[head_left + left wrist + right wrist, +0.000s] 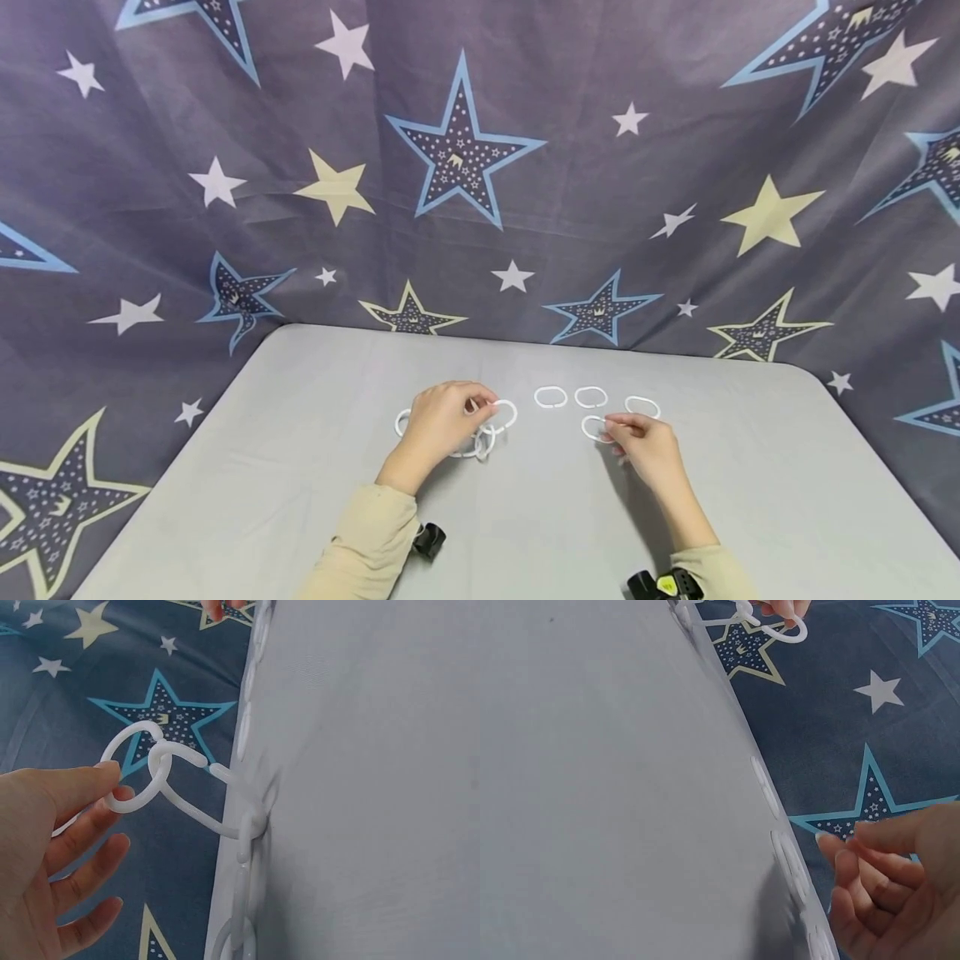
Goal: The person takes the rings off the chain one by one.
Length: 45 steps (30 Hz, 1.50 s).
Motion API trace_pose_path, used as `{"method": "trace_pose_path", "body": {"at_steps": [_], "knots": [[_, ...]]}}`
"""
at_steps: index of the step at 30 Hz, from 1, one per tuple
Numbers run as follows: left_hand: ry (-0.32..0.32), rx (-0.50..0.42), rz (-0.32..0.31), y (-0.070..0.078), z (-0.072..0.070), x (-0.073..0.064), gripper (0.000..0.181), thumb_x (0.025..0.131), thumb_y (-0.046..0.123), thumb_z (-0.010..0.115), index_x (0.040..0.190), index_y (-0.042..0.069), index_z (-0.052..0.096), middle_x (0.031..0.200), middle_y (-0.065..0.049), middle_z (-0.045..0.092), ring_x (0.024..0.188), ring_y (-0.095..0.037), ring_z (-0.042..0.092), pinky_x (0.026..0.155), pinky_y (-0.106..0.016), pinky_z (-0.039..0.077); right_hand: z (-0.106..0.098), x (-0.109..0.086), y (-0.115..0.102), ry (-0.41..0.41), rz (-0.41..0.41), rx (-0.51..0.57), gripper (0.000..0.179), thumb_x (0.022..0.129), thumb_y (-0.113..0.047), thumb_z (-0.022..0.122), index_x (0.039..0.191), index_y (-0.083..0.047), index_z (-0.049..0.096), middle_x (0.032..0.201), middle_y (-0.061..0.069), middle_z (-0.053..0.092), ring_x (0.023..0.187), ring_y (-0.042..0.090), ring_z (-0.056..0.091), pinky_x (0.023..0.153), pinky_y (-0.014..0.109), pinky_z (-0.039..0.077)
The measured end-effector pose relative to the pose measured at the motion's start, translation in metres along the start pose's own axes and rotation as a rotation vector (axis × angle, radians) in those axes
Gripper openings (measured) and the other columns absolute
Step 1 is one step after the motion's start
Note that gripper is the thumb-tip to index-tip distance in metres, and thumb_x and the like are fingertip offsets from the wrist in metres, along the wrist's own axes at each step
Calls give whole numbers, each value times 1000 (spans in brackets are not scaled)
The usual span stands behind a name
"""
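Note:
My left hand [447, 415] pinches a white plastic chain link [135, 726] between thumb and index finger; its other fingers are spread. That link hooks through a second white link [196, 811], and more joined links [241, 900] hang down to the table beneath the hand. Over the table on the right, my right hand [651, 446] hovers by a loose white link [585, 423]. In the right wrist view its thumb and fingertips are close together with nothing seen between them.
Further loose links lie flat past the right hand: one link [551, 387], a second link [591, 387] and a third link [642, 397]. The grey table [247, 467] meets a star-patterned cloth [570, 208] at its far edge.

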State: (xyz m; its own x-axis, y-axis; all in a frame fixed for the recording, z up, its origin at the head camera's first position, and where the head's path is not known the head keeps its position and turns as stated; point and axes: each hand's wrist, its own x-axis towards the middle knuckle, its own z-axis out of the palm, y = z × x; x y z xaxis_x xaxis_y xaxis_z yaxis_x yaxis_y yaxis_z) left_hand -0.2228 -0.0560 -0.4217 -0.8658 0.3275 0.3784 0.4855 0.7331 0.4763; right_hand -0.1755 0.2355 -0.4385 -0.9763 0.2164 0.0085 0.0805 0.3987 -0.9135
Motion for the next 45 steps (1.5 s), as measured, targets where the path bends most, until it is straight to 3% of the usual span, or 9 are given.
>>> {"method": "trace_pose_path", "body": {"at_steps": [7, 12, 18, 24, 35, 45], "knots": [[-27, -6, -11, 4, -2, -1, 9, 87, 32, 76, 95, 28, 77, 81, 19, 67, 76, -6, 62, 69, -31, 46, 2, -1, -5, -117, -68, 16, 28, 94, -10, 68, 113, 10, 67, 89, 16, 74, 65, 20, 66, 58, 27, 53], [-28, -16, -9, 8, 1, 2, 9, 88, 33, 75, 96, 28, 77, 80, 19, 67, 76, -6, 62, 69, -30, 45, 0, -1, -8, -157, -95, -12, 29, 95, -14, 67, 114, 8, 67, 93, 15, 74, 70, 23, 69, 62, 29, 54], [-30, -21, -17, 9, 4, 4, 10, 88, 35, 74, 95, 28, 77, 77, 20, 65, 75, -7, 62, 68, -30, 45, 5, 3, -9, -236, -125, 4, 27, 93, -8, 68, 113, 10, 67, 93, 17, 73, 71, 24, 67, 60, 29, 54], [-19, -8, -33, 6, 2, 3, 8, 87, 34, 76, 94, 29, 77, 74, 21, 64, 69, -2, 57, 67, -30, 45, 27, 10, -9, -357, -176, 48, 27, 90, -5, 69, 110, 14, 66, 86, 21, 70, 68, 20, 63, 58, 29, 54], [-20, -13, -40, -4, -6, 4, 9, 87, 34, 76, 94, 28, 77, 77, 19, 66, 69, -1, 58, 66, -30, 45, 76, 25, -20, -447, -218, 134, 27, 90, -6, 71, 110, 13, 66, 81, 25, 67, 66, 19, 62, 58, 26, 51], [-35, -78, -61, -11, -10, 0, 12, 87, 42, 74, 90, 31, 77, 73, 22, 63, 68, 0, 56, 65, -30, 45, 110, 34, -24, -544, -254, 184, 27, 89, 0, 66, 113, 13, 65, 84, 12, 71, 66, 14, 61, 58, 23, 49]]}}
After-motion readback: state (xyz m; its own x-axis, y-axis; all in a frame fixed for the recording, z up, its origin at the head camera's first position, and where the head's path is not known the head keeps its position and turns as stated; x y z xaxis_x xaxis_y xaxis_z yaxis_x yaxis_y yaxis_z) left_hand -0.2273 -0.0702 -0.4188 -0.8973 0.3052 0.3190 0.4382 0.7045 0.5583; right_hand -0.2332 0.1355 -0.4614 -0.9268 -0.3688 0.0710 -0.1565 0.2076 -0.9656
